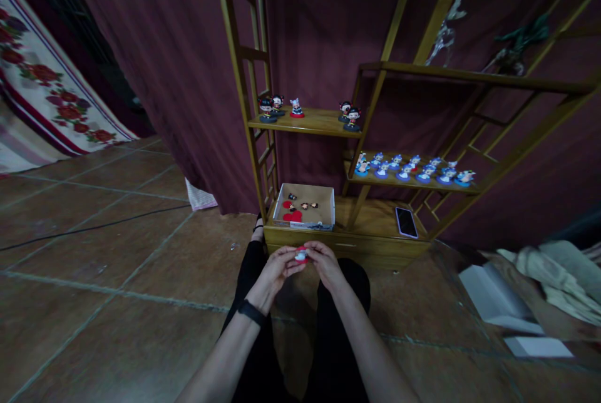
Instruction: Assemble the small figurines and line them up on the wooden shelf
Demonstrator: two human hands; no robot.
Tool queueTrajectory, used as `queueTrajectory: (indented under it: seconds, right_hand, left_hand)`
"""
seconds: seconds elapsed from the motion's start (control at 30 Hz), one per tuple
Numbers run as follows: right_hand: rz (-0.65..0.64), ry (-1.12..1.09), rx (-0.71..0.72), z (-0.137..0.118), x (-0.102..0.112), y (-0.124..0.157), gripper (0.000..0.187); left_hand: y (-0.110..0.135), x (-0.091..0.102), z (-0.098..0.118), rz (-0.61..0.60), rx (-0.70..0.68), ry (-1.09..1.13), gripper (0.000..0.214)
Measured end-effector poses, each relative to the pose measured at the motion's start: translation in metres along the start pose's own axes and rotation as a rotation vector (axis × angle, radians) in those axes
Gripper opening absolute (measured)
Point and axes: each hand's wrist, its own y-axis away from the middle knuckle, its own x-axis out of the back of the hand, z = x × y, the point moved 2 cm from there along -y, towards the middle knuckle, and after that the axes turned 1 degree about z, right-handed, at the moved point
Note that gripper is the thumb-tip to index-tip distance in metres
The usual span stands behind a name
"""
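Between my two hands, above my knees, is a small white figurine with a red base [301,255]. The fingers of my left hand [280,265] are closed on its left side. From the right, my right hand [323,261] pinches the same figurine. Just beyond my hands an open cardboard box [282,193] stands on the low wooden shelf. Red round bases [295,217] and several small dark-haired figurine parts [305,206] lie inside it.
On the upper left shelf [310,121] stand black-and-red figurines and one on a red base. Several blue-and-white figurines [406,171] fill the right shelf. A phone [406,222] lies on the low shelf. White boxes [498,296] and cloth [558,275] are on the floor at right.
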Motion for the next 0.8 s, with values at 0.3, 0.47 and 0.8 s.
queueTrajectory:
  seconds: [0.3, 0.47, 0.8]
  right_hand:
    - [0.04, -0.036, 0.004, 0.0, -0.011, 0.005, 0.023]
    - [0.016, -0.027, -0.002, 0.004, -0.009, 0.006, 0.022]
    - [0.035, -0.053, -0.074, 0.007, -0.005, 0.006, 0.023]
  left_hand:
    - [-0.017, 0.003, -0.007, 0.106, 0.186, 0.276, 0.009]
    - [-0.012, 0.001, -0.009, 0.105, 0.078, 0.219, 0.011]
    - [-0.001, -0.002, -0.003, -0.003, -0.023, 0.078, 0.019]
